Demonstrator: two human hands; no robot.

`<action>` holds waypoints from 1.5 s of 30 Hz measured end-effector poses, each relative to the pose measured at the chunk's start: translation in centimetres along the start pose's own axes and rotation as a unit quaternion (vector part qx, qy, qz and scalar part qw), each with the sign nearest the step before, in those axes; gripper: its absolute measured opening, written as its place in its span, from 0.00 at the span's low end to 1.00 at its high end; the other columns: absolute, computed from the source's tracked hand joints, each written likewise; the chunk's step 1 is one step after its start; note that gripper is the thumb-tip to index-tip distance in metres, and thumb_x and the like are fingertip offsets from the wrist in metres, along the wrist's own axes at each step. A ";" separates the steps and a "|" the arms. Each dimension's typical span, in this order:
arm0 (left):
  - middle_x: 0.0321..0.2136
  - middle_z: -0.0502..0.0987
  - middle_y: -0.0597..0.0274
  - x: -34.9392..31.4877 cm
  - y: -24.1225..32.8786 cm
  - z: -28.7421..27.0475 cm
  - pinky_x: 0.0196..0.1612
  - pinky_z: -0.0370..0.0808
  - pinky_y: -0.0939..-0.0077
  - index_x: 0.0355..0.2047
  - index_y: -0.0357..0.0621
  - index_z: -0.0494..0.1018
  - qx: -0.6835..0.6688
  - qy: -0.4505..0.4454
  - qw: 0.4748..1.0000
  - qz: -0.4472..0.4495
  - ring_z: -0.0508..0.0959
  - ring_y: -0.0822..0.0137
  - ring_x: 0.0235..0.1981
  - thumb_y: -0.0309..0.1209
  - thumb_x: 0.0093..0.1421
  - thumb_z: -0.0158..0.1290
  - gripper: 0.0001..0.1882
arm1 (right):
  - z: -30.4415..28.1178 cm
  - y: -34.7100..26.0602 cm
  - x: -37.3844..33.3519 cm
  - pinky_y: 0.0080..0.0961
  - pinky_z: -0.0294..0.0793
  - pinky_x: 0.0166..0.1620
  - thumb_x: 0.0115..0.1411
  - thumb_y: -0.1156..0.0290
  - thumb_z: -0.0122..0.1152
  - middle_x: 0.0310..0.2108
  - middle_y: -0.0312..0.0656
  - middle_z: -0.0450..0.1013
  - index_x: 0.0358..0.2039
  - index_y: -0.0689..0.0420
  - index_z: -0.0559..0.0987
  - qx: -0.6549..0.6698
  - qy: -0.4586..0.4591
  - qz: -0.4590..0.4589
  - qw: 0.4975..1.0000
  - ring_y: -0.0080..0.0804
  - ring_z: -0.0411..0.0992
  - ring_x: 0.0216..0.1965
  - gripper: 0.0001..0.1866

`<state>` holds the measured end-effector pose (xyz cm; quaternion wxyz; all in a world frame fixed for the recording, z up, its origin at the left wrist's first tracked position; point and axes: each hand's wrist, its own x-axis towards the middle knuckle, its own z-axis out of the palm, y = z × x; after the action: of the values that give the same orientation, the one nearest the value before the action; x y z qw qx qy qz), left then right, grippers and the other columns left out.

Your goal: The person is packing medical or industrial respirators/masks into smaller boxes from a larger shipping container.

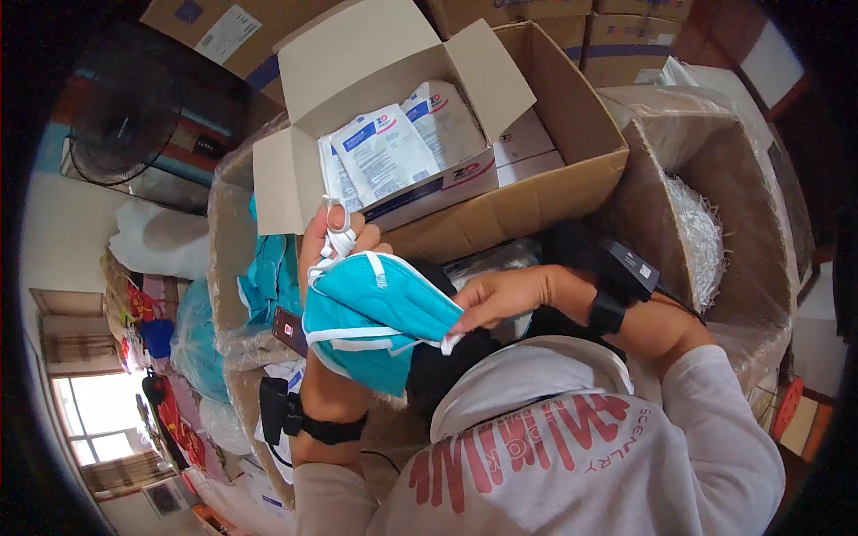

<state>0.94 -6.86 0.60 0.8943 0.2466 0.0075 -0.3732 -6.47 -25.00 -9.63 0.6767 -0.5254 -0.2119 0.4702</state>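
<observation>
teal, creased fabric mask (380, 290): left hand (365, 235) clutches its white straps (340, 243), right hand (505, 297) pinches one corner.

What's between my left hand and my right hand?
The head view shows the teal mask there, between your left hand and right hand.

Left hand (365, 239) partly behind mask (384, 299)

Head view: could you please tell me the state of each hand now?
Left hand: closed, holding bunched white straps.
Right hand: closed, pinching the edge of the teal mask.
</observation>
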 end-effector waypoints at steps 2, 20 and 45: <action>0.12 0.59 0.72 -0.1 0.8 -0.9 0.18 0.58 0.81 0.19 0.53 0.63 0.012 -0.011 1.000 -0.006 0.57 0.76 0.14 0.41 0.63 0.36 0.17 | 0.8 0.2 -0.1 0.13 0.59 0.28 0.58 0.55 0.52 0.28 0.24 0.69 0.39 0.53 0.77 -0.005 -0.026 -0.005 1.000 0.12 0.59 0.28 0.16; 0.28 0.76 0.53 -3.3 -6.5 -4.5 0.35 0.71 0.75 0.37 0.38 0.73 0.708 -0.028 0.691 -0.146 0.75 0.68 0.29 0.37 0.50 0.57 0.17 | 1.9 -2.6 -2.9 0.29 0.67 0.34 0.60 0.64 0.47 0.26 0.44 0.71 0.32 0.61 0.73 -0.250 0.198 -0.138 0.938 0.32 0.69 0.29 0.12; 0.26 0.70 0.51 -6.7 -13.9 -6.2 0.33 0.66 0.58 0.29 0.43 0.64 0.720 -0.316 0.606 -0.120 0.72 0.49 0.32 0.39 0.59 0.43 0.11 | 7.5 -0.6 -12.3 0.40 0.66 0.37 0.60 0.63 0.45 0.29 0.52 0.70 0.33 0.61 0.70 -0.278 0.079 0.055 0.956 0.52 0.68 0.33 0.13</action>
<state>-12.13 -7.95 -9.57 0.3222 0.6742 -0.5174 -0.4171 -17.86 -31.73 -3.88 0.4917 -0.7391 -0.2509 0.3861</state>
